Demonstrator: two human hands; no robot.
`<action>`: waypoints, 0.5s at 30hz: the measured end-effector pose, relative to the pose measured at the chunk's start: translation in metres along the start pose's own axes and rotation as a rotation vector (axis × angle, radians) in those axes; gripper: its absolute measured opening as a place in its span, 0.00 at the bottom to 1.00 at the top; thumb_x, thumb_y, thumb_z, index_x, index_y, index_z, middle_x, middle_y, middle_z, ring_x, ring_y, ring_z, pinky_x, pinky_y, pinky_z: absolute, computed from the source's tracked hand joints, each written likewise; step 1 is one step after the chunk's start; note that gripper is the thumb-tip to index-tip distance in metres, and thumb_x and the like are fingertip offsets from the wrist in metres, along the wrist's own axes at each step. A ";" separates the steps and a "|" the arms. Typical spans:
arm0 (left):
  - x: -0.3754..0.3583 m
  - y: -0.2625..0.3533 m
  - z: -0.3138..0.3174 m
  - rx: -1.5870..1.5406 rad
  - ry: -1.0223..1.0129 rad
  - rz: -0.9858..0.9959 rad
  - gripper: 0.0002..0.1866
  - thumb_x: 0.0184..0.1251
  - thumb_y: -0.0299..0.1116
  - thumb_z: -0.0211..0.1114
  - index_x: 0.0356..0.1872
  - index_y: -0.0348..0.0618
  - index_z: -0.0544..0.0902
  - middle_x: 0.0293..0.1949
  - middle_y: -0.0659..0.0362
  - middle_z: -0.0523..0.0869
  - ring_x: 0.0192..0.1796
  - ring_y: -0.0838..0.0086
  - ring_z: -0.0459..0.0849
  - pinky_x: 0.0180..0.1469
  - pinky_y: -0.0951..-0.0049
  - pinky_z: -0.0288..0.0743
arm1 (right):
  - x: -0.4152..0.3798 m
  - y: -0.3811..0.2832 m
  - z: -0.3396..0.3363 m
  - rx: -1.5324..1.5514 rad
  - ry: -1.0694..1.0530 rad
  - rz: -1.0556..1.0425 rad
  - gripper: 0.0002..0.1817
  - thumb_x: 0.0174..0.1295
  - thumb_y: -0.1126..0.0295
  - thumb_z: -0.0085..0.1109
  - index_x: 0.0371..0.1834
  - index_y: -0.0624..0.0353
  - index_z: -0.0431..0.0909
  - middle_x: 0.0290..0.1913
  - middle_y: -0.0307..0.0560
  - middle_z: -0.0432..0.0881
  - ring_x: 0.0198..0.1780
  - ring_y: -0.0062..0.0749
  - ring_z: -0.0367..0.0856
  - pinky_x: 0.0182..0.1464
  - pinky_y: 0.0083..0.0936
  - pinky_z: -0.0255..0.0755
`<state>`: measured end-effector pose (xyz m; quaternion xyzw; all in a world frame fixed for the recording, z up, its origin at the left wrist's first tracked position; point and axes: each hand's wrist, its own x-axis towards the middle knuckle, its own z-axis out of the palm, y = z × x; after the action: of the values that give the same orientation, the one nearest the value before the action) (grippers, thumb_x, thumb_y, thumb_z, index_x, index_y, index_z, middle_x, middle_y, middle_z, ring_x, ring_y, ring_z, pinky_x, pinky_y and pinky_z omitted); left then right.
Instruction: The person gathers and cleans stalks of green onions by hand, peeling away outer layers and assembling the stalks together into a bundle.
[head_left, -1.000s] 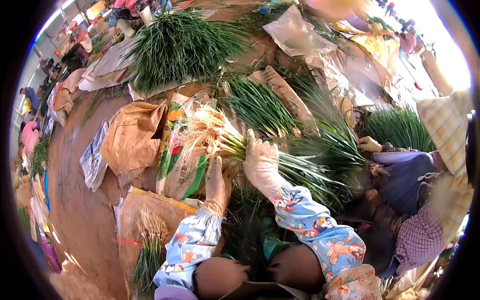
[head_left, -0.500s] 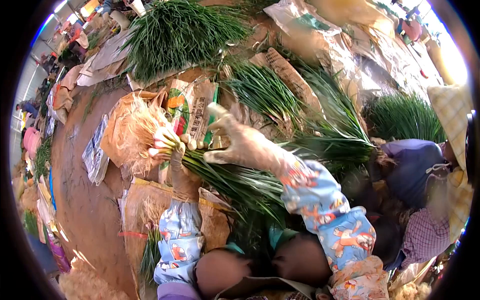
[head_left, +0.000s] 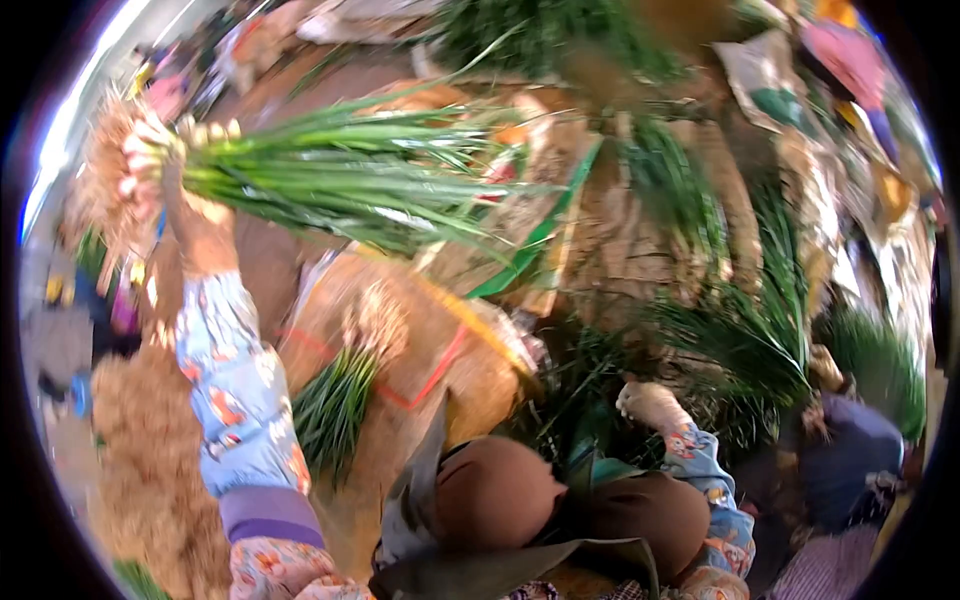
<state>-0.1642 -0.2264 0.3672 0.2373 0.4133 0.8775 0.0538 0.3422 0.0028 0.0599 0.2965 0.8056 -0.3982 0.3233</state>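
At the upper left, my left hand (head_left: 205, 225) is closed round a big bunch of green onions (head_left: 330, 170), just below the roots. The pale bulbs and stringy roots point left, and the long leaves stretch to the right. My right hand (head_left: 655, 405) is low on the right, above loose dark green leaves near my knee. Its fingers are curled in, and anything inside them is too small to make out. Below the held bunch, a smaller bunch (head_left: 345, 395) lies on a brown sack (head_left: 430, 370), roots up.
Another pile of green onions (head_left: 560, 35) lies at the top. More bunches (head_left: 675, 180) rest on brown sacking at the right. A heap of tan roots (head_left: 150, 450) is at the lower left. A co-worker in dark blue (head_left: 850, 450) sits at the right edge.
My left hand has carried the bunch up and to the left, away from the printed sack. My right hand has left the bunch, dropped toward my knee and curled. The camera view has turned.
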 end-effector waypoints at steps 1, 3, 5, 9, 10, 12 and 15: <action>-0.002 0.031 -0.007 0.011 -0.002 -0.014 0.14 0.57 0.33 0.58 0.42 0.36 0.72 0.34 0.56 0.75 0.44 0.65 0.74 0.60 0.59 0.63 | 0.008 0.004 0.005 0.378 0.015 -0.102 0.07 0.53 0.71 0.50 0.27 0.60 0.77 0.23 0.40 0.78 0.29 0.24 0.78 0.32 0.20 0.71; -0.001 0.085 -0.034 0.148 -0.044 -0.083 0.17 0.56 0.33 0.59 0.43 0.34 0.70 0.36 0.55 0.74 0.46 0.64 0.73 0.61 0.60 0.62 | 0.015 -0.012 -0.001 0.426 0.124 -0.128 0.07 0.56 0.71 0.47 0.30 0.60 0.75 0.24 0.41 0.77 0.29 0.24 0.77 0.32 0.20 0.71; -0.001 0.134 -0.064 0.260 -0.308 -0.196 0.18 0.55 0.35 0.60 0.44 0.36 0.69 0.33 0.58 0.73 0.44 0.67 0.73 0.55 0.65 0.66 | 0.009 -0.026 -0.003 0.446 0.263 -0.196 0.08 0.56 0.69 0.45 0.30 0.59 0.75 0.25 0.42 0.79 0.29 0.27 0.78 0.32 0.22 0.71; -0.027 0.164 -0.107 0.590 -0.331 -0.541 0.15 0.51 0.34 0.63 0.38 0.37 0.74 0.30 0.60 0.73 0.38 0.73 0.75 0.49 0.71 0.69 | 0.003 -0.045 -0.008 0.212 0.018 0.036 0.10 0.59 0.69 0.46 0.30 0.64 0.74 0.24 0.41 0.77 0.28 0.23 0.77 0.33 0.18 0.71; -0.029 0.167 -0.116 0.810 -0.336 -0.666 0.12 0.50 0.33 0.63 0.34 0.38 0.76 0.29 0.60 0.75 0.38 0.73 0.76 0.49 0.72 0.69 | -0.001 -0.050 -0.003 0.192 -0.002 0.059 0.11 0.59 0.69 0.46 0.24 0.63 0.74 0.21 0.41 0.77 0.27 0.23 0.77 0.32 0.18 0.71; -0.050 0.141 -0.122 0.843 -0.378 -0.920 0.07 0.43 0.28 0.63 0.27 0.41 0.81 0.33 0.56 0.78 0.47 0.70 0.76 0.50 0.73 0.69 | 0.010 -0.014 0.021 0.436 -0.104 0.091 0.12 0.58 0.70 0.46 0.20 0.62 0.73 0.21 0.42 0.77 0.27 0.22 0.77 0.30 0.18 0.71; -0.093 0.060 -0.164 0.846 -0.443 -1.413 0.18 0.37 0.33 0.70 0.34 0.38 0.82 0.52 0.52 0.75 0.55 0.68 0.71 0.58 0.73 0.60 | 0.024 0.052 0.053 0.418 -0.202 0.101 0.07 0.57 0.72 0.45 0.27 0.63 0.73 0.24 0.42 0.78 0.25 0.24 0.77 0.29 0.18 0.71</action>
<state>-0.1516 -0.4075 0.2880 0.0900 0.7374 0.3429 0.5749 0.3805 -0.0098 -0.0072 0.3554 0.6536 -0.5672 0.3533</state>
